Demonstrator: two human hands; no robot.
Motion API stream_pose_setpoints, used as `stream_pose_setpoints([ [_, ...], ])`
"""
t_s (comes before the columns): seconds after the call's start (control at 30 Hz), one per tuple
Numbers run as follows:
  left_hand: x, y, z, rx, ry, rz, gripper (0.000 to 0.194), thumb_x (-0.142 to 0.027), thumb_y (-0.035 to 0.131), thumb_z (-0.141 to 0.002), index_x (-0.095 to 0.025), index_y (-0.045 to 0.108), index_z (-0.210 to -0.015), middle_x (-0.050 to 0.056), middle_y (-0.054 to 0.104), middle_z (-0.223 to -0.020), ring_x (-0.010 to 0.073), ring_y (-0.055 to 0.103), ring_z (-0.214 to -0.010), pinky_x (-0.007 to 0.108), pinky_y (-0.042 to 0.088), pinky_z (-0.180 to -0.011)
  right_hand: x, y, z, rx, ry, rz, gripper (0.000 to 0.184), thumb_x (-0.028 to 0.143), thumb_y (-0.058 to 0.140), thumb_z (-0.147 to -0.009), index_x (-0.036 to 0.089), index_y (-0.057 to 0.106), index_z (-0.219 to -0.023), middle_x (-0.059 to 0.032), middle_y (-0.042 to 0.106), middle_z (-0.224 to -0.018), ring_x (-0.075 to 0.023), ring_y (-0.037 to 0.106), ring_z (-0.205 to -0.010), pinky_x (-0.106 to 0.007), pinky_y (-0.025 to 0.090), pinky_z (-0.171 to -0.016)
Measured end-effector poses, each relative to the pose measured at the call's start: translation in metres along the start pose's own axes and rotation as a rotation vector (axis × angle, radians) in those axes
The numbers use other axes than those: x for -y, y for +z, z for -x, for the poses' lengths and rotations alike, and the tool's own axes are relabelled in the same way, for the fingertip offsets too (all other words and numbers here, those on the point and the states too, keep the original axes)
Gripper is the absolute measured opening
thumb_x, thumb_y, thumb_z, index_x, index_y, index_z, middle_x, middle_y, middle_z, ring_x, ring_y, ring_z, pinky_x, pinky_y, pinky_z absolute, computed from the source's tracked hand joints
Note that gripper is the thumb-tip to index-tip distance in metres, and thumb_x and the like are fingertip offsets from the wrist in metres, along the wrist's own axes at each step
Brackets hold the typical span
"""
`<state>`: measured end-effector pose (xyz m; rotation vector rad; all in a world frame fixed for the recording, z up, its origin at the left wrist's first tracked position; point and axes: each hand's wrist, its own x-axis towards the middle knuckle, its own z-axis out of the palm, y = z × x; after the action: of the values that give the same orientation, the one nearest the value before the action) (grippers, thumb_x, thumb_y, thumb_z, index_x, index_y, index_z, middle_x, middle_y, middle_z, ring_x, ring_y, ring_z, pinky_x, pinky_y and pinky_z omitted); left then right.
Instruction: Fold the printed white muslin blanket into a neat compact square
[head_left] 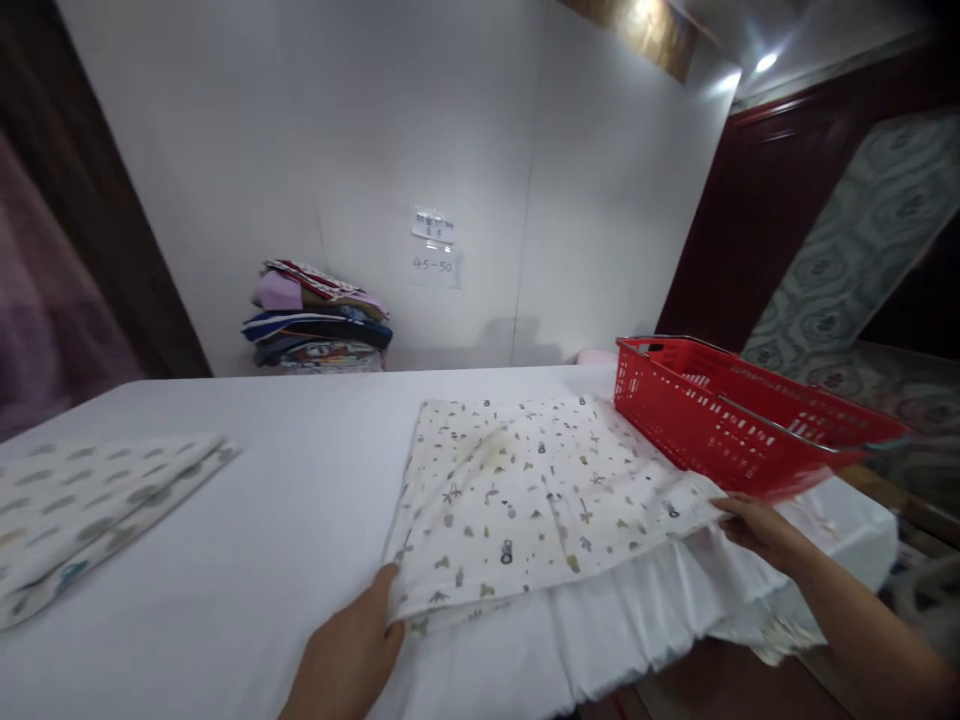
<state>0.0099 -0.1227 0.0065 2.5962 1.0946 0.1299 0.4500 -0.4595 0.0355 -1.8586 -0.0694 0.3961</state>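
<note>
A white cloth with small printed figures [525,490] lies spread and doubled over at the front edge of the table, with a faint yellowish patch near its upper middle. My left hand [356,635] pinches its near left corner between thumb and fingers. At the near right corner, my right hand [761,530] grips the fabric and holds it slightly raised. The right part of the cloth lies close against the red basket.
The red plastic basket [697,430] stands at the table's right end. A folded patterned cloth [97,500] lies at the left on the white-covered table [292,520]. Against the wall sits a stack of folded clothes [319,325], left of two paper labels [435,265].
</note>
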Motion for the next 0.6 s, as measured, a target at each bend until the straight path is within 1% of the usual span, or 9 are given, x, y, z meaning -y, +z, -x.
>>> stream_pose_setpoints([
  [0.03,0.002,-0.001,-0.001,-0.042,0.009,0.056,0.045,-0.022,0.039,-0.078,-0.017,0.045,-0.123,0.009,0.066,-0.104,0.0221,0.065,-0.086,0.034,0.05,-0.075,0.001,0.0,0.0,0.013,-0.005,-0.067,0.019,0.024,0.07,-0.062,0.023,0.056,-0.074,0.0016,0.053,-0.055,-0.0105,0.049,-0.043,-0.02,0.043,-0.041],
  [0.07,0.005,-0.003,-0.002,-0.097,0.024,0.126,0.043,-0.022,0.04,-0.078,-0.018,0.048,-0.12,0.008,0.066,-0.103,0.0205,0.064,-0.085,0.033,0.05,-0.075,0.002,0.0,0.001,0.035,-0.01,-0.123,0.027,0.023,0.071,-0.06,0.024,0.058,-0.083,0.0022,0.054,-0.058,-0.0101,0.05,-0.043,-0.02,0.044,-0.041],
  [0.13,0.009,-0.007,-0.005,-0.242,0.071,0.284,0.035,-0.024,0.042,-0.078,-0.019,0.053,-0.111,0.005,0.064,-0.1,0.0183,0.063,-0.082,0.03,0.051,-0.073,0.006,0.002,0.005,0.058,-0.048,-0.191,0.045,0.022,0.073,-0.058,0.026,0.057,-0.099,0.0031,0.056,-0.063,-0.0098,0.051,-0.044,-0.02,0.045,-0.042],
  [0.2,0.01,-0.01,-0.01,-0.4,0.113,0.45,0.029,-0.025,0.043,-0.079,-0.02,0.056,-0.104,0.004,0.061,-0.098,0.0178,0.06,-0.085,0.028,0.052,-0.072,0.011,0.004,0.01,0.06,-0.111,-0.234,0.053,0.023,0.073,-0.057,0.028,0.056,-0.107,0.0032,0.057,-0.065,-0.0104,0.052,-0.045,-0.02,0.047,-0.043],
  [0.27,0.007,-0.009,-0.015,-0.488,0.112,0.573,0.027,-0.025,0.042,-0.08,-0.02,0.057,-0.101,0.005,0.057,-0.101,0.0187,0.057,-0.092,0.028,0.052,-0.07,0.016,0.004,0.013,0.057,-0.149,-0.276,0.055,0.023,0.072,-0.057,0.031,0.056,-0.109,0.0028,0.058,-0.067,-0.0112,0.053,-0.046,-0.022,0.049,-0.044],
  [0.33,0.002,-0.005,-0.017,-0.489,0.097,0.629,0.026,-0.023,0.04,-0.081,-0.02,0.057,-0.1,0.006,0.053,-0.104,0.0194,0.056,-0.096,0.028,0.052,-0.07,0.019,0.004,0.014,0.048,-0.17,-0.321,0.051,0.023,0.071,-0.057,0.034,0.059,-0.106,0.0005,0.06,-0.073,-0.0117,0.054,-0.048,-0.022,0.051,-0.046],
  [0.47,-0.014,0.008,-0.014,-0.37,0.117,0.621,0.026,-0.02,0.038,-0.083,-0.02,0.058,-0.099,0.008,0.048,-0.112,0.0192,0.055,-0.097,0.031,0.052,-0.075,0.025,0.0,0.009,0.024,-0.222,-0.37,0.031,0.027,0.07,-0.062,0.037,0.066,-0.092,-0.0066,0.064,-0.085,-0.013,0.056,-0.053,-0.024,0.052,-0.051],
  [0.53,-0.02,0.015,-0.01,-0.313,0.12,0.61,0.024,-0.02,0.04,-0.083,-0.02,0.058,-0.1,0.008,0.045,-0.118,0.0201,0.054,-0.102,0.033,0.051,-0.08,0.028,0.0,0.007,0.002,-0.232,-0.351,0.021,0.03,0.069,-0.062,0.036,0.067,-0.082,-0.0093,0.064,-0.088,-0.0145,0.056,-0.054,-0.027,0.051,-0.052],
  [0.6,-0.023,0.022,-0.005,-0.266,0.128,0.59,0.023,-0.018,0.044,-0.082,-0.021,0.057,-0.1,0.008,0.042,-0.123,0.021,0.052,-0.108,0.035,0.05,-0.086,0.029,0.0,0.006,-0.023,-0.237,-0.325,0.015,0.033,0.069,-0.061,0.034,0.066,-0.075,-0.0113,0.064,-0.09,-0.016,0.056,-0.055,-0.03,0.051,-0.053],
])
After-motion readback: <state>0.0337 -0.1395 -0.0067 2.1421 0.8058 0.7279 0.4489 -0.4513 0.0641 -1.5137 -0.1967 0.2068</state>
